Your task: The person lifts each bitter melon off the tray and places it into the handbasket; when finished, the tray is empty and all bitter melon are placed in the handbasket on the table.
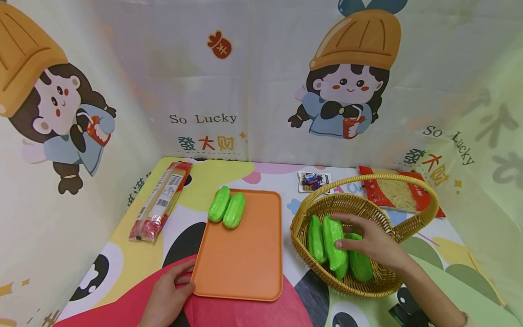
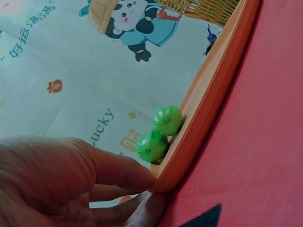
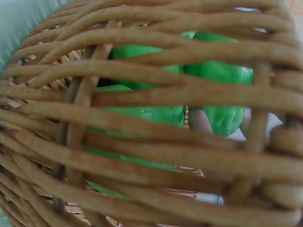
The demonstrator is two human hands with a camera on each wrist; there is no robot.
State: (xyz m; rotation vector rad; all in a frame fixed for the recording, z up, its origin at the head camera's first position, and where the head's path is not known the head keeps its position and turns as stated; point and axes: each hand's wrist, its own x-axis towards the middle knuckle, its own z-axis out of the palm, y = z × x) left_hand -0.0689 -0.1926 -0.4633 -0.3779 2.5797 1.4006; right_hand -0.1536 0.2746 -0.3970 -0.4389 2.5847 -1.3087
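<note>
Right hand was inside the wicker basket, thumb and fingers closed round one green gourd, which stood tilted above the others. Grip on it: a pinch across the middle, thumb on the near face, fingers over the far side. In the right wrist view the same green gourd showed only through the woven basket wall, with a fingertip pressed against it.

Three more green pieces lay in the basket: one to the left, touching the held one; one to the right, partly under the hand; one beneath it, showing only its near end.

Left hand rested at the near left corner of the orange tray. Fingers curled lightly against the tray rim, one fingertip touching the corner; no clear clasp, so that grip read as relaxed and open.

Two green gourds lay side by side, touching, at the far left corner of the tray; from the left wrist they appeared end-on.

Further out on the patterned worktop: a long noodle packet left of the tray, a red noodle bag behind the basket handle, and a small sweets packet between tray and basket, toward the back.
</note>
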